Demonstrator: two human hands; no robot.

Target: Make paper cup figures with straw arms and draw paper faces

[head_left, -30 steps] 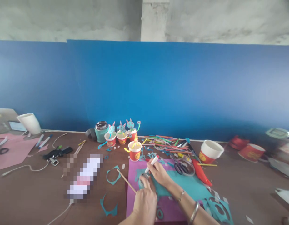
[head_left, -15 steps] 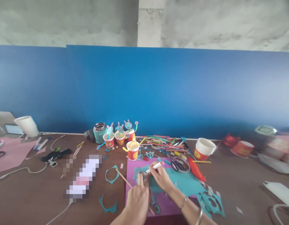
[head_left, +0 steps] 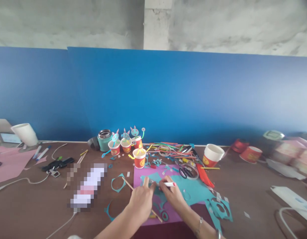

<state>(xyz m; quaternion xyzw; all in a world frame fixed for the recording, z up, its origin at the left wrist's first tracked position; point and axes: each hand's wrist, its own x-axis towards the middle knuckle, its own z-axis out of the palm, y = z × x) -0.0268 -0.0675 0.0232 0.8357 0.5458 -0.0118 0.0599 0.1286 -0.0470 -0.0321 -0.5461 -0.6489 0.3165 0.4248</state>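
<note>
Presently, the right hand pinches a white marker between thumb and fingers, low over the teal paper, with the red end pointing to the right and the other end directed toward the left hand. This left hand rests near the left end of the teal paper, its index finger stretched forward and its thumb turned toward the marker; between the hands a small greyish round piece is partly visible, but I cannot tell whether the left fingers close on it or only press it down. The writing tip is too small to see, so I also cannot say if it touches the paper. For drawing well here, in my judgement, the left fingers should press evenly, close to the line but not in its way, because thin paper may slide easily on the purple sheet below. The marker lies rather flat; a steeper angle would probably give a cleaner line. It would be wise to turn the paper rather than twist the wrist, and to mind the wooden stick just beside the left hand, since a bump could disturb the stroke.
</note>
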